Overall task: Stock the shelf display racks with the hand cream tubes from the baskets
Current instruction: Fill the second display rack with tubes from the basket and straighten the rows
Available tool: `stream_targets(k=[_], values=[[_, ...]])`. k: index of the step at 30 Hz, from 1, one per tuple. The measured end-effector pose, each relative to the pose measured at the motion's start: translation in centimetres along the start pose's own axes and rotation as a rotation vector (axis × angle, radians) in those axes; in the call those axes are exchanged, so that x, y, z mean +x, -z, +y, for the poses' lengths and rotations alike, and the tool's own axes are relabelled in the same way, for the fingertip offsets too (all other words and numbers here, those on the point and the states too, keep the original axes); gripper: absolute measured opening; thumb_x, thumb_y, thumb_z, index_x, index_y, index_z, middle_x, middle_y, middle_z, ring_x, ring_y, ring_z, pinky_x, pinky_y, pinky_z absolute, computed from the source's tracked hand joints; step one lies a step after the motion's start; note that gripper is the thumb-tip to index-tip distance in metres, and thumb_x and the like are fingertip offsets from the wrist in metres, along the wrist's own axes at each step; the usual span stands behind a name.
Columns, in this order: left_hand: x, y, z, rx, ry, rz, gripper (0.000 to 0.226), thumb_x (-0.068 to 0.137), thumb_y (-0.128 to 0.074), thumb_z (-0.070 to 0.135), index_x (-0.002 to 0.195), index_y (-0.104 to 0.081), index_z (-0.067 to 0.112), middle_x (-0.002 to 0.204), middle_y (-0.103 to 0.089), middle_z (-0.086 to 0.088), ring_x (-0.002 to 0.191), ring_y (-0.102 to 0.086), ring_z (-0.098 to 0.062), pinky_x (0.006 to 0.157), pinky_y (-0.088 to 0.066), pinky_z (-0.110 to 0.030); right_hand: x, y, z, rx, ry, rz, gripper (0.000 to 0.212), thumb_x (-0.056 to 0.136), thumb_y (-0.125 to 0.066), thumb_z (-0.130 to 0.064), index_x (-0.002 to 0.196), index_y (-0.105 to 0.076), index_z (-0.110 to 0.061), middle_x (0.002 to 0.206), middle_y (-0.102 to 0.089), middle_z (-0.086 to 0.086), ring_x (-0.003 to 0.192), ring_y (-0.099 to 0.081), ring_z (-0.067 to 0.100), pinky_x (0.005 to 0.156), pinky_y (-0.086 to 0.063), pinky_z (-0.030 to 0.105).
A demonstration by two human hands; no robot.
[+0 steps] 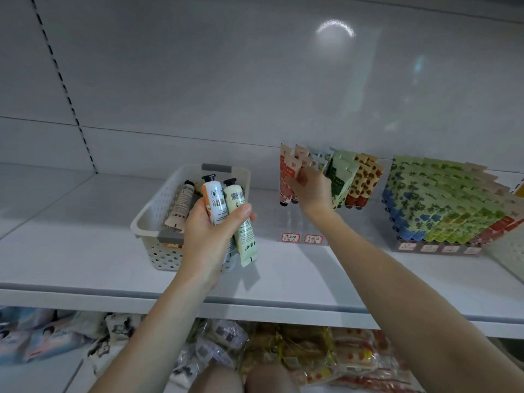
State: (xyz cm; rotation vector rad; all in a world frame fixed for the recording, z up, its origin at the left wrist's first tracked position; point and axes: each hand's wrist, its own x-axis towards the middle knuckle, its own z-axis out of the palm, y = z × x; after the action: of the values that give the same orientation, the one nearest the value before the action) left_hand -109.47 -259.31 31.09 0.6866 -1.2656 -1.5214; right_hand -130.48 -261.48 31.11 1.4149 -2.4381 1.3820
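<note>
From my seat at the feed, the white perforated basket [158, 222] sits on the white shelf [85, 251] at about nine o'clock from the frame's centre, and one beige hand cream tube [181, 207] lies inside it, cap pointing toward twelve o'clock. Just in front of the basket, my left hand [211, 236] is wrapped tight around a small bunch of tubes: an orange-and-white tube [215, 198] and a pale green tube [241, 222] stand out of the fist with their black caps up at twelve o'clock, the green one's crimped end hanging out below the palm toward five o'clock. The thumb crosses the front of both tubes, so they lie between thumb and curled fingers, overlapping the basket's near right corner. Moving right, my right hand [310, 191] reaches into the clear display rack [300, 222], fingers pinched on a red-and-pink tube [287, 188] at the rack's left end; that tube sits at ten o'clock from the palm, crimp up and black cap down. More tubes stand in rows to its right, green ones and brown-spotted ones [364, 180]. Red price labels [302, 238] run along the rack's front edge. At three o'clock, a second rack [438, 248] is packed full with floral tubes [442, 202].
</note>
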Motion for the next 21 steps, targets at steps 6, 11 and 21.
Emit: stream_targets(k=[6,11,21], values=[[0.13,-0.14,0.05,-0.032,0.004,-0.015,0.02,0.082,-0.067,0.009,0.099,-0.058,0.014,0.085,-0.07,0.002,0.081,-0.071,-0.015,0.059,-0.056,-0.022,0.38,-0.56,0.39,-0.09,0.006,-0.025,0.026,0.091,-0.058,-0.023,0.086,-0.061,0.003,0.078,-0.065,0.013,0.068,-0.059,0.026,0.063,-0.051,0.037],[0.14,-0.29,0.21,-0.031,-0.002,-0.011,0.021,0.082,-0.066,0.008,0.101,-0.058,0.014,0.087,-0.069,0.0,0.078,-0.071,-0.014,0.058,-0.054,-0.02,0.55,-0.57,0.39,-0.134,0.004,-0.042,0.024,0.092,-0.056,-0.023,0.082,-0.057,-0.001,0.076,-0.062,0.01,0.066,-0.056,0.024,0.058,-0.046,0.031],[0.18,-0.18,0.21,-0.024,0.015,-0.006,0.021,0.082,-0.067,0.011,0.1,-0.058,0.017,0.088,-0.07,0.003,0.08,-0.071,-0.014,0.059,-0.055,-0.02,0.74,-0.08,0.1,-0.159,0.02,-0.07,0.02,0.091,-0.057,-0.02,0.082,-0.058,-0.002,0.08,-0.062,0.009,0.07,-0.056,0.022,0.061,-0.048,0.031]])
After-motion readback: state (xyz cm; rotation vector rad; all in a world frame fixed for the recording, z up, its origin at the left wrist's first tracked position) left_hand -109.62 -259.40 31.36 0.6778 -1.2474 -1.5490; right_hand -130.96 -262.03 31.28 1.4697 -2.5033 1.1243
